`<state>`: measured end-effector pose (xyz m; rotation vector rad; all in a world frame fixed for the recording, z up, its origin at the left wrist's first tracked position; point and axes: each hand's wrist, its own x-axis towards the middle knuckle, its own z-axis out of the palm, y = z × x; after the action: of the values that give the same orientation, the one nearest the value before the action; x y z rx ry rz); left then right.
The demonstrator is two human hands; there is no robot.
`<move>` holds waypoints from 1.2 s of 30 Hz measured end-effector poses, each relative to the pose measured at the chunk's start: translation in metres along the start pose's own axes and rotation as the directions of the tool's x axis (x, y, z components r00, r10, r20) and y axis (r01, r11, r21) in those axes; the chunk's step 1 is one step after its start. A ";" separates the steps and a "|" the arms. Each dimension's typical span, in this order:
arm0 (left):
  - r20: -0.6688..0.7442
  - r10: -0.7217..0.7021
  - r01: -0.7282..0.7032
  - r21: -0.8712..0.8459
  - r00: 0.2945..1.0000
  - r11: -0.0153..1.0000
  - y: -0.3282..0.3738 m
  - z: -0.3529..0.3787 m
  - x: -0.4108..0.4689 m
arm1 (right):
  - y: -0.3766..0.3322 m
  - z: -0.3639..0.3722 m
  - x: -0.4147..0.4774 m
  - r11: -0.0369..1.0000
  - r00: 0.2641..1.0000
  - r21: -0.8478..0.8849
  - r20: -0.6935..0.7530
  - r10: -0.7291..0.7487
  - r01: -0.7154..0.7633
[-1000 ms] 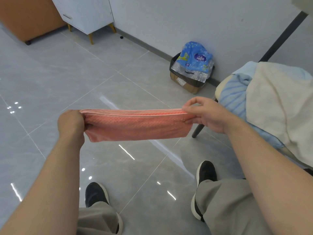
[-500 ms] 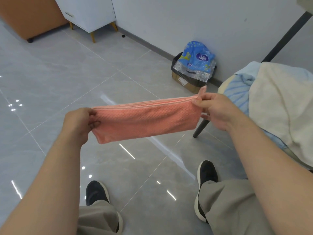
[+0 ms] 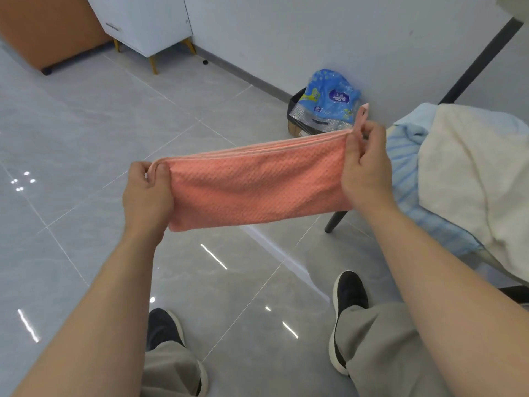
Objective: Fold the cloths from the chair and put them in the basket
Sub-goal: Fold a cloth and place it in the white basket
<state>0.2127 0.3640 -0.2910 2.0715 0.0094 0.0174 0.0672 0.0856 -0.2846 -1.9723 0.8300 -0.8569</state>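
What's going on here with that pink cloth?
A person is folding laundry. The left hand and right hand each pinch one end of a pink cloth, already folded into a long strip, holding it stretched in the air above the floor. A cream cloth and a blue striped cloth lie draped on the chair at the right. No basket is in view.
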 end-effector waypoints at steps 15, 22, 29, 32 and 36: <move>0.403 -0.425 0.431 0.082 0.810 0.899 -0.002 -0.008 0.008 | 0.023 -0.004 0.005 0.882 0.910 -0.413 0.235 0.343 -0.226; 0.419 -0.276 0.292 0.028 0.865 0.956 -0.002 -0.007 0.006 | 0.017 -0.005 0.016 0.775 0.715 -0.013 0.376 0.590 -0.632; 0.373 -0.107 0.077 0.094 0.922 0.993 0.002 -0.008 0.002 | 0.015 -0.009 0.012 0.973 0.880 -0.183 0.428 0.205 -0.137; 0.455 -0.114 0.093 0.069 0.883 0.993 0.006 -0.014 0.001 | 0.015 -0.014 0.014 0.949 0.877 -0.316 0.453 0.159 -0.010; 0.538 -0.132 0.113 0.068 0.833 0.991 0.005 -0.019 0.000 | 0.019 -0.020 0.013 0.904 0.832 -0.427 0.508 0.221 0.021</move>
<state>0.2128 0.3786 -0.2771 2.0381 -0.2078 -0.6560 0.0542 0.0583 -0.2883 -2.3471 0.8009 -0.0080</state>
